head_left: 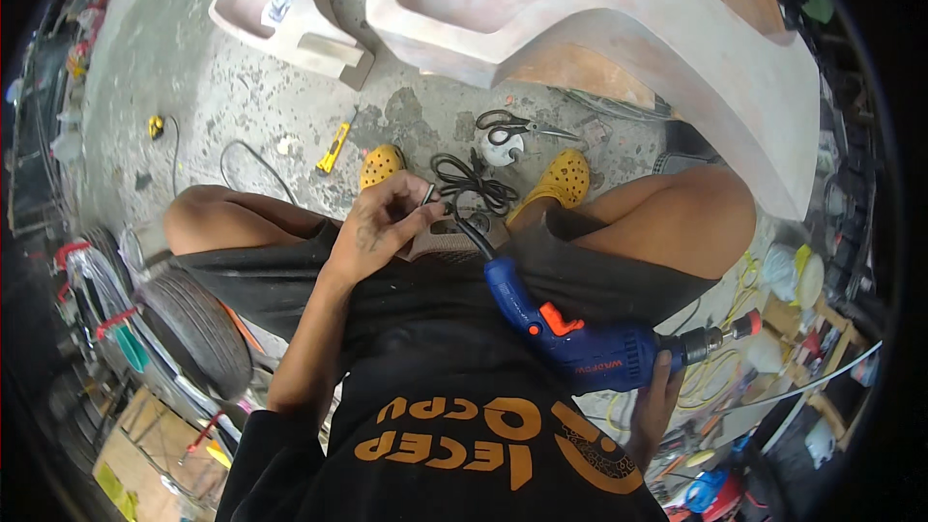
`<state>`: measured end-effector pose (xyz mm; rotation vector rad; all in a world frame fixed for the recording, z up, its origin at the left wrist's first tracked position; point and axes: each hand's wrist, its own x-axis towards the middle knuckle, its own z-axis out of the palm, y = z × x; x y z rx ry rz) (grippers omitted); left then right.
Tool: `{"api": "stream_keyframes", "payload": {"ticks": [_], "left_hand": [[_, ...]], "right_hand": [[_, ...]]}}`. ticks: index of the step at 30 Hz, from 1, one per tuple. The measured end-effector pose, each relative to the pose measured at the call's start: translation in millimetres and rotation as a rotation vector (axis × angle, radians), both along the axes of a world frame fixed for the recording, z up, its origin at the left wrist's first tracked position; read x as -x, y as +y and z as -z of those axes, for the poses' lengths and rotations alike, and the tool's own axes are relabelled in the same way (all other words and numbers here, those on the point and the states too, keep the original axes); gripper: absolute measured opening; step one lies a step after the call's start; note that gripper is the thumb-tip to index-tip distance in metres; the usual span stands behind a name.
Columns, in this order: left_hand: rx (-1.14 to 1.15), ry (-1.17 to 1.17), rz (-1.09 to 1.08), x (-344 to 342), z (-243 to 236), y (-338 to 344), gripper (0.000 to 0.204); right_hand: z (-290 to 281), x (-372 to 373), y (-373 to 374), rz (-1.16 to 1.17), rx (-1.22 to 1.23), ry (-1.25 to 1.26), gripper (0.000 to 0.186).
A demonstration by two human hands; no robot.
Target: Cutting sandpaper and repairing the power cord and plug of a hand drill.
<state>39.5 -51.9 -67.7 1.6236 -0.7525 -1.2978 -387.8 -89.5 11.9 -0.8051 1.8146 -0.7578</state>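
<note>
Corded drill, likely heavy, rigid: we're steadying its front body, right hand half-curled around it, left hand pinching a metal piece.

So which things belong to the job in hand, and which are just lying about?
In hand:
blue drill, right hand on it
small grey piece in left hand
coiled black cord, apparently the drill's

Lying about:
scissors
yellow utility knife
tyre
</note>
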Motion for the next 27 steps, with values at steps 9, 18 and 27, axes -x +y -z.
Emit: {"api": "stream_keyframes", "payload": {"ticks": [9, 18, 27], "left_hand": [[0.056, 0.194, 0.077, 5.2, 21.3, -1.0, 0.016], [0.085, 0.264, 0.123, 1.7, 42.1, -5.3, 0.010], [0.231, 0.233, 0.022, -1.4, 50.5, 6.9, 0.006]], "right_hand": [[-68.9, -7.8, -55.6, -0.887, -0.295, 0.319, 0.036], [-93.7, -109.6, -84.2, -1.115, 0.269, -0.115, 0.033], [68.6, -256.8, -53.3, -1.357, 0.200, 0.188, 0.033]]}}
